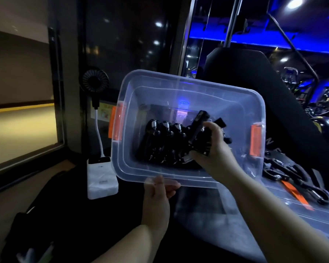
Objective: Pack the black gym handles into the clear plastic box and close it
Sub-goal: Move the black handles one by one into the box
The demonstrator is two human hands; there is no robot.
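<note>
The clear plastic box point(179, 92) with orange latches is tilted toward me, held off the surface. My left hand point(158, 194) grips its near rim, thumb over the edge. Inside, several black gym handles point(163, 143) with metal clips lie packed in a row at the bottom. My right hand point(213, 147) reaches into the box and grips one more black handle point(199, 126) beside that row. Further black handles with carabiners point(296, 179) lie on the clear lid point(273, 204) at the right.
A white power bank point(101, 177) with a cable and a small black fan point(94, 82) stand left of the box. A black padded seat back point(254, 82) rises behind it. A dark bag point(65, 215) lies at lower left, beside a window.
</note>
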